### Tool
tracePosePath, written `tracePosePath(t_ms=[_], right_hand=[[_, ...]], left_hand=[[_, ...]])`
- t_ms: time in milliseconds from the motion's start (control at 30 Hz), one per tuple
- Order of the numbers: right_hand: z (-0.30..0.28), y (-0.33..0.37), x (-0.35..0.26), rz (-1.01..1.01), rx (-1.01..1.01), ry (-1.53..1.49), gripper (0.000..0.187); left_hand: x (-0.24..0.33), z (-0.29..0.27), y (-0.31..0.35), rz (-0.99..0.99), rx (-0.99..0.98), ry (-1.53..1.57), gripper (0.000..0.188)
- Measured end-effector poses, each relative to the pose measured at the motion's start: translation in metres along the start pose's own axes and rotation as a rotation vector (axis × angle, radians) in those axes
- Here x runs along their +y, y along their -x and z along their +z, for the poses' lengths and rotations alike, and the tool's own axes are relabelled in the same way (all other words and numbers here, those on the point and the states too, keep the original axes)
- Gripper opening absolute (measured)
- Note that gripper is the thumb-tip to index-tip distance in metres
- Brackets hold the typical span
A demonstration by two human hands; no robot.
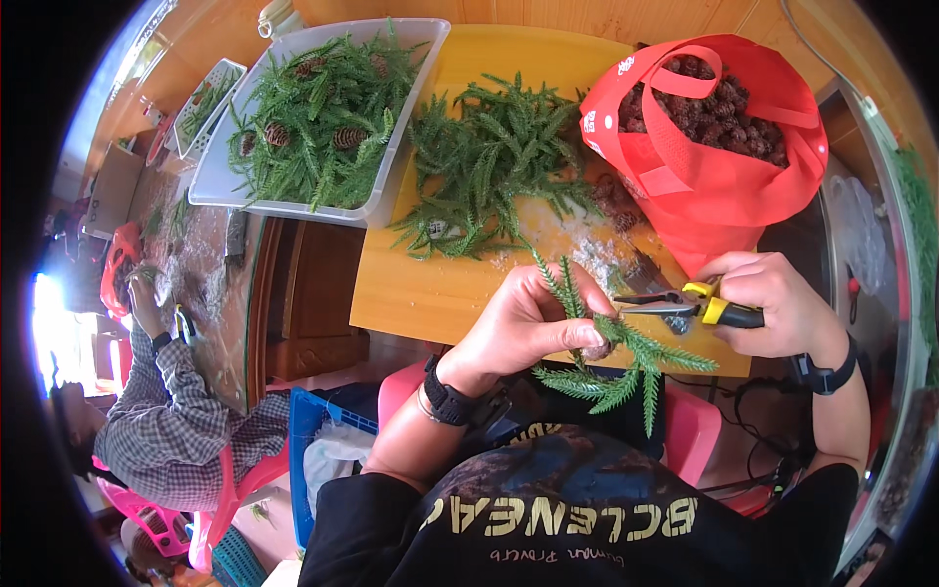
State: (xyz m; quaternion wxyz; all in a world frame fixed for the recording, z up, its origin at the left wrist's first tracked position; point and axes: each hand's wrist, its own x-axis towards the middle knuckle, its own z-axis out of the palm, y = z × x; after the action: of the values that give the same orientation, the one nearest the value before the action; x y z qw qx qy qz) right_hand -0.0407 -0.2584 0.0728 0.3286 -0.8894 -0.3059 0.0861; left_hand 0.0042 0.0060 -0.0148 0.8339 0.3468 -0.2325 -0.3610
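Note:
Pinched between the thumb and fingers of my left hand is a green artificial pine sprig, its needled branches fanning out to the right and down. A small brownish piece sits where the branches meet, partly hidden by my thumb. My right hand is wrapped round long-nosed pliers with yellow and black handles. Their jaws are parted and point left, close to the sprig's top. Beyond my hands, a heap of loose green sprigs lies on the yellow table. White crumbs are scattered near it.
A translucent bin of sprigs and pine cones stands far left. At far right is a red bag full of brown cones. A person in a checked shirt works at another table at left. A blue basket is beside me.

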Motion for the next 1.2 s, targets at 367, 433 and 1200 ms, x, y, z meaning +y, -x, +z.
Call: tracePosePath(t_ms=[367,433,1200], right_hand=[[0.003,0.002,-0.002,0.097,0.037,0.018,0.017],[0.003,0.004,-0.002,0.119,0.037,0.025,0.018],[0.031,0.014,-0.032,0.165,0.433,0.340,0.018]], left_hand=[[-0.001,-0.003,0.002,-0.002,0.001,0.009,0.027],[-0.002,-0.005,0.001,0.000,-0.018,0.043,0.029],[0.007,0.013,-0.004,0.334,0.315,-0.968,0.023]])
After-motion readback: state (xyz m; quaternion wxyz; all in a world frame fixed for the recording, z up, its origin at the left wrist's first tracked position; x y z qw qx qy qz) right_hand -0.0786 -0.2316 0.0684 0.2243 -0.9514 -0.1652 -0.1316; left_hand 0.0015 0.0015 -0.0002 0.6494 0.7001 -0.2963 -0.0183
